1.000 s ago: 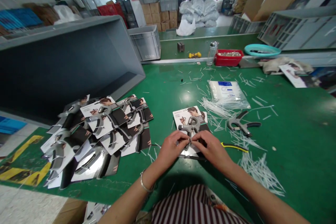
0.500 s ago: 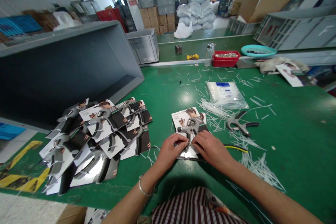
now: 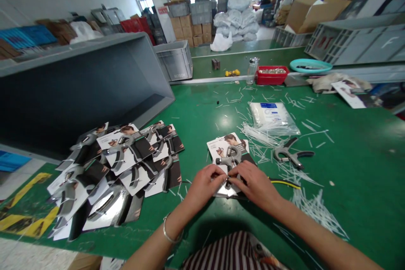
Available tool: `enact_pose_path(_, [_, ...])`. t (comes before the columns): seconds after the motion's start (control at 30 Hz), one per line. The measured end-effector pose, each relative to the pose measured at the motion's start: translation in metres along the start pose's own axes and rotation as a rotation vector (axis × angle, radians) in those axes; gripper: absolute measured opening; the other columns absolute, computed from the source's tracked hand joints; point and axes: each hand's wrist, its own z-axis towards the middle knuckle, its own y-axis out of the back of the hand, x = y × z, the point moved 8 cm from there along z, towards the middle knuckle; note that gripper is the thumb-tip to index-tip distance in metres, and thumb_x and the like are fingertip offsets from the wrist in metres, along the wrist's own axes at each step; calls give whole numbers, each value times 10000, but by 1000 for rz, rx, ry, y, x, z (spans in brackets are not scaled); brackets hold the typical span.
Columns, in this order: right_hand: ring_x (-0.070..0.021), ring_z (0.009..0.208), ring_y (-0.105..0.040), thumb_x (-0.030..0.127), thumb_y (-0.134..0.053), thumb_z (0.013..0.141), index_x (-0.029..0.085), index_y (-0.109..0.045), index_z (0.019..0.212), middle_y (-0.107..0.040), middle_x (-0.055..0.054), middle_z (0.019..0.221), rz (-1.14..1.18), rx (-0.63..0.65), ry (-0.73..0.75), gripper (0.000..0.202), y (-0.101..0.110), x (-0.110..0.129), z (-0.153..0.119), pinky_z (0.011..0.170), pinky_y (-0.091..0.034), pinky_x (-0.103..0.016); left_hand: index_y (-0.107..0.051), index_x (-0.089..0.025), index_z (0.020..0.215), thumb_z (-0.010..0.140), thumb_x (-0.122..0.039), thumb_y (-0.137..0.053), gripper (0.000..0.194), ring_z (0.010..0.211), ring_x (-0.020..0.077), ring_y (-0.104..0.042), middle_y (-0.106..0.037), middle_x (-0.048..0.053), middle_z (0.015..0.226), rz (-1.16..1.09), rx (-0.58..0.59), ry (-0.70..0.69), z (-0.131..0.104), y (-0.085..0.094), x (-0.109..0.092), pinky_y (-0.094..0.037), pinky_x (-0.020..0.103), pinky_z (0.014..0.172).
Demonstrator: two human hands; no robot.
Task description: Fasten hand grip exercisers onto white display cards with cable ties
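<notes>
Hand exerciser [image 3: 230,161] lies flat on a picture card [image 3: 213,146], right in front of you, its rounded spring end turned away and its handles running down toward your body. That long axis is what your fingers are lined up on: they sit at the near end, with most of the exerciser just beyond them. Your left hand [image 3: 205,183] comes in from the left and your right hand [image 3: 253,181] from the right, about equally near, though the right covers more of the card and hides one handle. Both grips are narrow, thumb against forefinger, and the fingertips almost meet over the other handle. You seem to be pinching something thin there, but it is too small to tell what.

Just beyond your right hand, a yellow-edged tool handle [image 3: 286,183] pokes out, and past it lies a second exerciser [image 3: 291,154], bare on the green table [image 3: 196,109]. White plastic ties [image 3: 318,213] are scattered around it, with a clear bag [image 3: 271,114] farther off. To your left, more cards [image 3: 131,162] bearing exercisers overlap in a pile before a big grey bin [image 3: 139,61] tipped on its side.
</notes>
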Motion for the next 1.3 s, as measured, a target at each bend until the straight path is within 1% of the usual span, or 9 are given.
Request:
enact_pose_path(0.33, [-243,919,-514,233,-572,927,209,-622,855,-639,-70,925,-45,-2,-9,91,5,4,-4,827,-423,-390,-589,-196,815,949,-252,-511,165,854,182,-573,-614,26,832,117,-28,-141,-9,7,-30,-428,300,823])
enact_pose_path(0.47, [-226,933,-513,213,-553,939,214,-609,911,-648,-51,959,116,-31,-36,62,3,-2,-9,861,-403,-393,-596,-205,992,927,-286,-565,109,995,207,-580,-634,59,1016,62,-62,-133,-17,-6,-21,-447,346,911])
enact_pose_path(0.57, [-208,954,-521,231,-534,966,219,-613,914,-657,-30,954,307,-43,-49,95,-5,-3,-9,876,-400,-380,-546,-200,1137,840,-294,-687,342,1200,278,-502,-572,120,1249,205,-160,-155,-25,-14,-7,-386,469,1039])
enact_pose_path(0.77, [-199,973,-546,262,-520,975,219,-639,910,-648,-37,927,469,-43,-49,143,-9,-6,-5,897,-436,-372,-571,-209,1106,903,-210,-571,202,1222,283,-516,-608,122,1235,326,-283,-182,-30,-15,9,-367,512,1061])
enact_pose_path(0.93, [-239,1143,-525,379,-534,961,238,-606,1099,-628,-83,1178,163,-86,-159,209,37,-45,-45,1006,-398,-449,-614,-207,1007,896,-348,-607,180,1194,276,-552,-611,117,1270,64,-409,58,-32,38,19,-390,466,1048])
enact_pose_path(1.03, [-352,1199,-483,574,-689,787,210,-530,1298,-555,-161,1325,-232,22,-227,647,45,-72,-84,983,-383,-546,-639,-196,1039,858,-483,-635,340,1136,266,-597,-614,108,1294,-266,-426,263,-32,60,36,-456,396,966])
enact_pose_path(1.1, [-376,1116,-517,567,-730,732,175,-512,1340,-569,-192,1293,-402,95,-228,755,36,-81,-100,907,-418,-541,-634,-176,1111,849,-514,-636,427,1049,239,-637,-649,104,1226,-492,-445,361,-29,63,46,-499,340,872])
enact_pose_path(1.2, [-339,951,-551,380,-696,778,151,-641,1122,-640,-171,1057,-533,157,-201,418,21,-86,-98,813,-447,-484,-610,-151,1181,778,-414,-751,502,883,184,-667,-687,97,1122,-748,-442,483,-23,50,55,-514,270,743])
enact_pose_path(1.3, [-304,858,-558,287,-606,817,144,-663,904,-624,-149,896,-459,160,-202,177,25,-96,-88,770,-473,-451,-649,-115,1149,767,-346,-775,464,778,150,-662,-714,110,1043,-943,-214,519,-14,25,49,-509,234,681])
